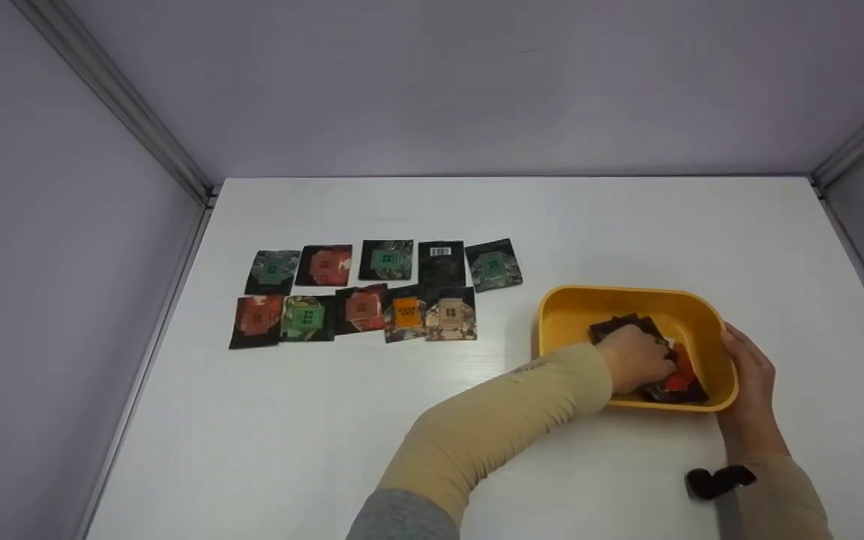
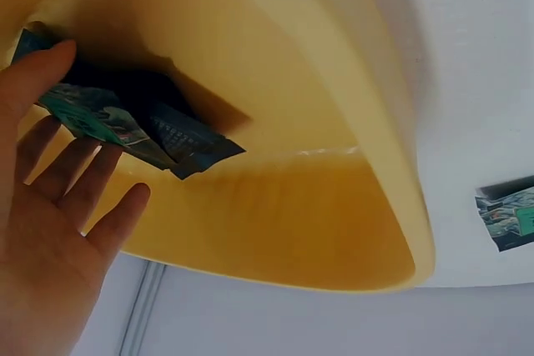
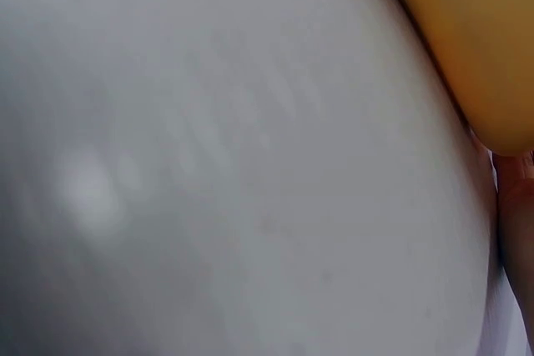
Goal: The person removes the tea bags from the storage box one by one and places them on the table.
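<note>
My left hand [image 1: 633,360] reaches into a yellow plastic bin [image 1: 563,300]. In the left wrist view its thumb and fingers pinch a small dark packet with a green print [image 2: 100,114]. Other dark packets [image 1: 676,390] lie heaped in the bin, one with an orange-red print; the hand partly covers them. On the bin's right side my right hand [image 1: 754,375] grips the wall near the rim. The right wrist view shows only the bin's outer wall [image 3: 476,39] and a bit of that hand [image 3: 517,214] at the edge.
Two rows of flat square packets lie on the white table [image 1: 289,420] left of the bin. Among them are a barcoded black packet [image 1: 442,266] and one with an orange print [image 1: 406,311]. A black strap [image 1: 717,481] is by the right wrist. Pale walls enclose the table.
</note>
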Demonstrator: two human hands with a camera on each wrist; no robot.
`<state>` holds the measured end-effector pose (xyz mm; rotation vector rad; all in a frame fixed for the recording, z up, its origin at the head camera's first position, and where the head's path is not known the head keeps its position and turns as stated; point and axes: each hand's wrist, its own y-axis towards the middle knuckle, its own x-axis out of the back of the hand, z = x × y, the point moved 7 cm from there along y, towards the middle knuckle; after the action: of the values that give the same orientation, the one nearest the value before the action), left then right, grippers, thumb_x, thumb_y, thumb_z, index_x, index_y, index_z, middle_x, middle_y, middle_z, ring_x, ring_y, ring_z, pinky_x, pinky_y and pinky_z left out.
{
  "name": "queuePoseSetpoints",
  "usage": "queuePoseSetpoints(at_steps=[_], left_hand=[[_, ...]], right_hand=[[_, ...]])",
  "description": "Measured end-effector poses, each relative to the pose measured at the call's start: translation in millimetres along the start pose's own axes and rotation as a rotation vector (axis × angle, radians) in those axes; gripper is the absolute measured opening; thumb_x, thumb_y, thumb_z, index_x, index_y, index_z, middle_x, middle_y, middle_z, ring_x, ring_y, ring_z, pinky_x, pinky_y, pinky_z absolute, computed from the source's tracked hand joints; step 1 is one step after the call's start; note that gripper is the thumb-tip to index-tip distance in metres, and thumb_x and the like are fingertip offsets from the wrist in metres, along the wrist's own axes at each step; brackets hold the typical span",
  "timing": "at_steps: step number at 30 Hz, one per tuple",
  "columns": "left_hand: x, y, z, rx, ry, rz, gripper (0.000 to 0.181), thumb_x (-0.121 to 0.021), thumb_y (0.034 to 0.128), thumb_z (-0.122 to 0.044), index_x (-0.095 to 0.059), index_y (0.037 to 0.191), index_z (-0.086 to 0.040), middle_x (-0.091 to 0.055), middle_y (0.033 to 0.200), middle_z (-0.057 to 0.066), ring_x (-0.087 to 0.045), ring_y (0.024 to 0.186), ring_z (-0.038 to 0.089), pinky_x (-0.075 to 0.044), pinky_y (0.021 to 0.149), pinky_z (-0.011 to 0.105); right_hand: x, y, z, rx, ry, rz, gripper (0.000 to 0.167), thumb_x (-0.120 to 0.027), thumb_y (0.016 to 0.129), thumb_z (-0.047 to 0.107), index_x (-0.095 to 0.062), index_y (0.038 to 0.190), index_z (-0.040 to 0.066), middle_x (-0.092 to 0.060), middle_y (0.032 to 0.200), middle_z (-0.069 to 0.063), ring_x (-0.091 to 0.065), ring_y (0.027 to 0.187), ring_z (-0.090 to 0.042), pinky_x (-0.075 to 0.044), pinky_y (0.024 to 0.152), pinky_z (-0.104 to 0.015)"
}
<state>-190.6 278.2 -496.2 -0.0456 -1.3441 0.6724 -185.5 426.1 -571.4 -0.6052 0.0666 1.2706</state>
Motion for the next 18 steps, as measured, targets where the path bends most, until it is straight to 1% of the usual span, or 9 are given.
queuePoseSetpoints(at_steps=[5, 10, 13, 15, 18], left_hand=[[1.0, -4.2, 1.3, -0.010, -0.028, -0.005, 0.039, -0.061, 0.0976, -0.036, -0.055, 0.136, -0.030, -0.062, 0.127, -0.011, -0.058, 0.114, 0.006, -0.046, 0.095, 0.021], [2.0, -7.9, 2.4, -0.014, -0.073, -0.035, 0.042, -0.060, 0.0981, -0.036, -0.051, 0.139, -0.029, -0.064, 0.121, -0.010, -0.059, 0.107, 0.005, -0.047, 0.091, 0.020], [2.6, -8.4, 2.8, -0.017, -0.075, -0.053, 0.042, -0.059, 0.0993, -0.033, -0.049, 0.141, -0.030, -0.064, 0.120, -0.010, -0.060, 0.106, 0.005, -0.049, 0.090, 0.021], [2.2, -8.3, 3.2, -0.011, -0.080, -0.041, 0.044, -0.059, 0.0993, -0.034, -0.048, 0.142, -0.031, -0.064, 0.122, -0.011, -0.060, 0.108, 0.005, -0.049, 0.091, 0.021], [1.1, -7.4, 3.5, 0.002, -0.106, 0.006, 0.047, -0.056, 0.0998, -0.037, -0.045, 0.145, -0.036, -0.062, 0.125, -0.012, -0.059, 0.110, 0.005, -0.048, 0.093, 0.023]], right_hand=[[-1.5, 0.1, 0.5, 0.019, 0.016, 0.008, 0.044, -0.064, 0.098, 0.029, -0.059, 0.138, 0.014, -0.061, 0.128, 0.007, -0.058, 0.112, -0.004, -0.048, 0.091, -0.017], [-0.9, 0.5, -0.2, 0.024, 0.070, -0.001, 0.037, -0.067, 0.096, 0.025, -0.065, 0.131, 0.014, -0.065, 0.123, 0.007, -0.059, 0.110, -0.005, -0.049, 0.091, -0.018], [-1.3, 0.8, -0.2, 0.027, 0.067, 0.001, 0.037, -0.067, 0.096, 0.025, -0.065, 0.132, 0.014, -0.065, 0.123, 0.006, -0.060, 0.110, -0.005, -0.050, 0.090, -0.019], [-1.8, 0.8, -0.2, 0.031, 0.052, 0.008, 0.040, -0.066, 0.097, 0.026, -0.063, 0.134, 0.013, -0.064, 0.124, 0.005, -0.060, 0.111, -0.006, -0.050, 0.090, -0.019], [-2.2, 0.8, -0.3, 0.034, 0.013, 0.017, 0.044, -0.064, 0.098, 0.029, -0.058, 0.139, 0.013, -0.061, 0.129, 0.004, -0.059, 0.112, -0.007, -0.050, 0.090, -0.020]])
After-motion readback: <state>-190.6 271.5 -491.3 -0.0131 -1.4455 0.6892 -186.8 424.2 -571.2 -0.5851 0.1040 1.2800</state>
